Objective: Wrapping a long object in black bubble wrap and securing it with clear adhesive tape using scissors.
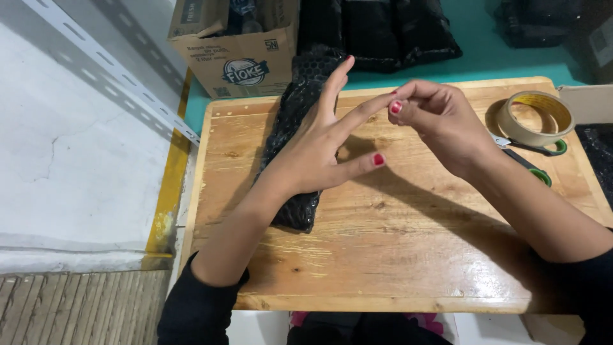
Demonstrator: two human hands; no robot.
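The left hand [319, 144] is spread open above a wooden board [396, 255], fingers splayed and holding nothing that can be made out; its palm faces away, so whether anything sticks to it cannot be told. The right hand [440, 121] meets it from the other side, thumb and fingers curled and pinched around the tip of one left finger; if something thin sits between the fingertips, it is too small to see. Under the left wrist lies a long parcel [290, 121] wrapped in black bubble wrap, lying on the left part of the board and running from near the middle of the board up past its far edge; the hand and forearm cover its middle, and the wrist seems to rest on or just above it, which of the two cannot be told. A roll of tape [536, 118] lies at the far right corner of the board, and beside it scissors [533, 163] with green handles, their blades partly hidden under the roll and the right forearm. Behind the board stands a cardboard box [239, 57], its top cut off by the frame, with more black parcels [383, 32] next to it, also cut off. Both black sleeves run out of view at the bottom.
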